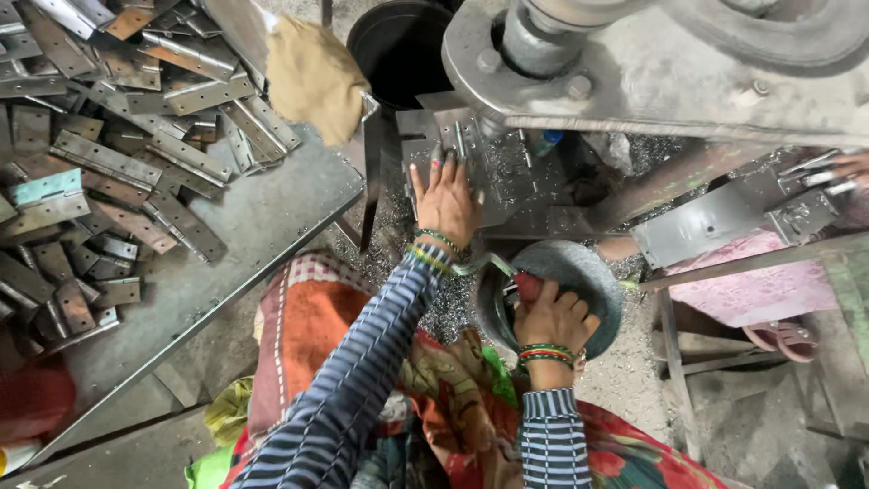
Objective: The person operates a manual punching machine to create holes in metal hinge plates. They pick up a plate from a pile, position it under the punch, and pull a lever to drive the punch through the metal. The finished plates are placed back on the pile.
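Both hands work: left fingers (441, 163) flat on metal plate (489, 177), right hand (554, 317) gripping handle (528, 286).

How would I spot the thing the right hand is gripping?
Find the big grey machine at top right. Below it lies a round dark metal wheel. The right hand grips a handle at its rim, the only red part there.
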